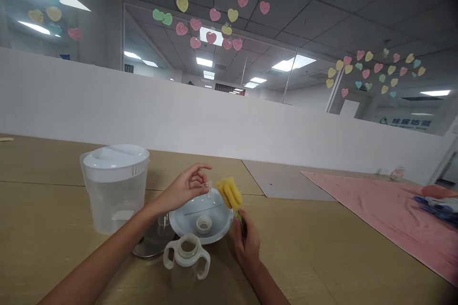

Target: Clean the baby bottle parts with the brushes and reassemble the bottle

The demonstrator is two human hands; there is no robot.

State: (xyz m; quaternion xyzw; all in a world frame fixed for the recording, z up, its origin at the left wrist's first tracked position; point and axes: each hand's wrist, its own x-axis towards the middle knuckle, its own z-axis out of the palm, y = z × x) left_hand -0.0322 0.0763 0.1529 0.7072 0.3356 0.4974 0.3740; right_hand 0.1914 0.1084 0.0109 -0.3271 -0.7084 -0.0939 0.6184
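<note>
The left hand (188, 186) pinches a clear piece (210, 189) over the bowl (222, 221), perhaps so drips land there. The right hand (249, 240) grips a brush (230, 193) by its handle, leaving the yellow head free. A ring (203, 219) lies inside; the open bottle (187, 261) stands nearer.

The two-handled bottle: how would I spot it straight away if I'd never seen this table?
On the brown table, find the large pitcher with a white lid, then the pale bowl to its right. The two-handled bottle stands on that bowl's near side. Unlike its neighbours, it has a curved white handle on each side of its open neck.
</note>
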